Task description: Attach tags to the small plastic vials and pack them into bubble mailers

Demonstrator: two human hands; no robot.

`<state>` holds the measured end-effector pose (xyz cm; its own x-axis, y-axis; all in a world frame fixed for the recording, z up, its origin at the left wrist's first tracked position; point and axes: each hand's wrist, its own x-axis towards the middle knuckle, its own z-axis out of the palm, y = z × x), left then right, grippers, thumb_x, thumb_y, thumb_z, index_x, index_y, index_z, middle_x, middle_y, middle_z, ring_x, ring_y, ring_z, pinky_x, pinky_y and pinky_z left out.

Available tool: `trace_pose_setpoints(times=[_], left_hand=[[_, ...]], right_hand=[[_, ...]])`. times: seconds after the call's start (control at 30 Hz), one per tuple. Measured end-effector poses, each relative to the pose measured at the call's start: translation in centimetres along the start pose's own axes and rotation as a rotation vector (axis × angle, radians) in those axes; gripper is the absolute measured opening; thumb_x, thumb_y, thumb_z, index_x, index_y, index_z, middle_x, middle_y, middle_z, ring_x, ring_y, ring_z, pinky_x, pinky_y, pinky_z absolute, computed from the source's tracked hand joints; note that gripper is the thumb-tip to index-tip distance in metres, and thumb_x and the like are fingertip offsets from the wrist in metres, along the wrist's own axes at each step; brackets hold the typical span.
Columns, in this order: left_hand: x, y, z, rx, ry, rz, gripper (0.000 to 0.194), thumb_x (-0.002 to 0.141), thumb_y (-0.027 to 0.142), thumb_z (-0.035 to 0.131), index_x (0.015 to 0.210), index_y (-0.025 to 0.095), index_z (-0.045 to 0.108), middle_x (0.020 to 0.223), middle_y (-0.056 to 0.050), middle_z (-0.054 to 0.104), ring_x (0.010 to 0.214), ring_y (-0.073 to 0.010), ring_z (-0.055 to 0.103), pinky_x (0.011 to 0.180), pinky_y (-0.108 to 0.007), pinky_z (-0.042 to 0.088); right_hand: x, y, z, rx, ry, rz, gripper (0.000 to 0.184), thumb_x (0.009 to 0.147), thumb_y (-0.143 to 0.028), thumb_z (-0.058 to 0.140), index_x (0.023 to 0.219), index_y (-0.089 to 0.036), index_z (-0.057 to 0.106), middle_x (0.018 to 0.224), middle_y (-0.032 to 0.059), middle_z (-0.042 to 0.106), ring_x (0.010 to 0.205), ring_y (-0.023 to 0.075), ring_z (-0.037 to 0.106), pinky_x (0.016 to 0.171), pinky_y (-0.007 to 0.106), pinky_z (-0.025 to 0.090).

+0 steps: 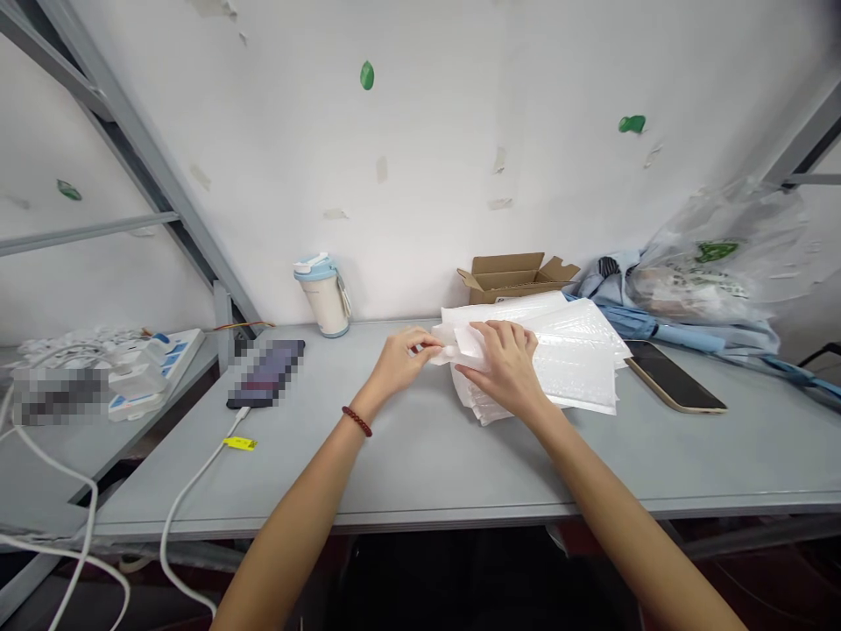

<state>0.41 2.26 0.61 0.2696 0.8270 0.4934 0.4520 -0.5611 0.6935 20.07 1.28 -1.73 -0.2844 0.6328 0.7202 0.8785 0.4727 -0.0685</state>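
White padded bubble mailers (pixel 578 350) lie in a loose, fanned pile on the grey table. My left hand (pixel 404 358), a beaded bracelet at its wrist, pinches a thin whitish flap at the left end of the top mailer. From the right, my right hand (pixel 505 364) grips that same mailer near its end, fingers over the top and thumb toward me. Its fingers hide part of the mailer's edge. Whether the pinched piece is a flap or a peel-off strip, I cannot tell.
Behind the pile stands an open cardboard box (pixel 516 273). A phone (pixel 674 375) lies at right, near a blue umbrella (pixel 683 336) and a plastic bag (pixel 723 254). To the left are a tumbler (pixel 323 296), a phone (pixel 268 375) on a white cable, and power strips (pixel 164 372).
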Motion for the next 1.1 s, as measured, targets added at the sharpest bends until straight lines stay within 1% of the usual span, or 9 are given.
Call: trace_pose_setpoints(times=[0.07,0.17,0.27,0.4,0.47,0.57,0.67,0.87,1.1], left_hand=[[-0.2,0.4,0.6,-0.052,0.013,-0.007,0.013,0.080,0.027,0.059,0.078,0.022,0.071,0.083,-0.003,0.069,0.081,-0.0175,0.058,0.069,-0.029,0.044],[-0.4,0.9,0.8,-0.130,0.019,-0.037,0.012,0.078,0.027,0.062,0.080,0.022,0.073,0.082,-0.004,0.069,0.080,-0.0173,0.058,0.068,-0.028,0.045],[-0.6,1.2,0.5,-0.193,0.004,-0.073,0.011,0.076,0.028,0.064,0.077,0.021,0.072,0.080,-0.003,0.068,0.074,-0.0158,0.057,0.065,-0.028,0.044],[-0.6,1.6,-0.4,-0.283,-0.075,-0.155,0.014,0.075,0.031,0.064,0.073,0.018,0.070,0.076,-0.003,0.068,0.069,-0.0144,0.057,0.064,-0.027,0.045],[-0.5,1.8,-1.0,-0.294,-0.092,-0.189,0.015,0.074,0.031,0.064,0.072,0.017,0.069,0.074,-0.003,0.068,0.068,-0.0145,0.058,0.064,-0.027,0.046],[-0.3,1.7,-1.7,-0.256,-0.030,-0.208,0.013,0.070,0.029,0.065,0.067,0.016,0.066,0.070,-0.003,0.067,0.066,-0.0147,0.058,0.063,-0.027,0.046],[-0.1,1.4,-2.0,-0.214,0.043,-0.221,0.011,0.068,0.027,0.066,0.065,0.016,0.066,0.069,-0.002,0.067,0.066,-0.0146,0.058,0.063,-0.026,0.047],[-0.2,1.3,-1.0,-0.306,-0.010,-0.271,0.013,0.070,0.030,0.068,0.071,0.018,0.071,0.074,-0.002,0.070,0.069,-0.0145,0.059,0.065,-0.026,0.045],[0.0,0.8,-1.0,-0.505,0.038,-0.281,0.012,0.067,0.031,0.072,0.071,0.019,0.073,0.072,-0.002,0.069,0.067,-0.0129,0.055,0.065,-0.026,0.044]], right_hand=[[0.0,0.0,-0.1,0.025,-0.005,-0.012,0.052,0.082,-0.048,0.053,0.125,-0.021,0.044,0.114,0.0132,0.051,0.106,0.0297,0.041,0.088,0.043,0.027],[0.1,0.1,-0.2,0.057,0.000,-0.003,0.050,0.083,-0.046,0.051,0.125,-0.021,0.044,0.113,0.0122,0.053,0.106,0.0291,0.042,0.087,0.042,0.028],[0.1,0.1,-0.3,0.065,0.011,0.003,0.048,0.083,-0.047,0.050,0.123,-0.021,0.045,0.113,0.0124,0.053,0.105,0.0289,0.042,0.087,0.042,0.029],[0.1,0.1,-0.3,0.048,0.007,-0.007,0.051,0.082,-0.049,0.050,0.124,-0.019,0.044,0.114,0.0131,0.052,0.105,0.0286,0.042,0.086,0.041,0.029],[0.1,0.1,-0.3,0.034,0.001,-0.021,0.054,0.082,-0.049,0.050,0.126,-0.019,0.043,0.116,0.0134,0.050,0.106,0.0291,0.041,0.086,0.042,0.030],[0.1,0.0,-0.4,0.016,-0.014,-0.034,0.057,0.080,-0.050,0.051,0.128,-0.019,0.041,0.118,0.0142,0.048,0.107,0.0301,0.039,0.086,0.043,0.030],[0.1,0.0,-0.5,0.015,-0.029,-0.038,0.059,0.079,-0.048,0.053,0.128,-0.019,0.040,0.118,0.0142,0.047,0.108,0.0305,0.039,0.088,0.044,0.029],[0.1,0.3,-0.4,0.033,-0.054,-0.028,0.053,0.079,-0.046,0.054,0.123,-0.019,0.043,0.114,0.0137,0.050,0.106,0.0300,0.041,0.087,0.043,0.029],[0.1,0.2,-0.6,0.080,-0.067,-0.052,0.055,0.077,-0.044,0.057,0.124,-0.019,0.042,0.117,0.0138,0.050,0.105,0.0296,0.042,0.087,0.042,0.031]])
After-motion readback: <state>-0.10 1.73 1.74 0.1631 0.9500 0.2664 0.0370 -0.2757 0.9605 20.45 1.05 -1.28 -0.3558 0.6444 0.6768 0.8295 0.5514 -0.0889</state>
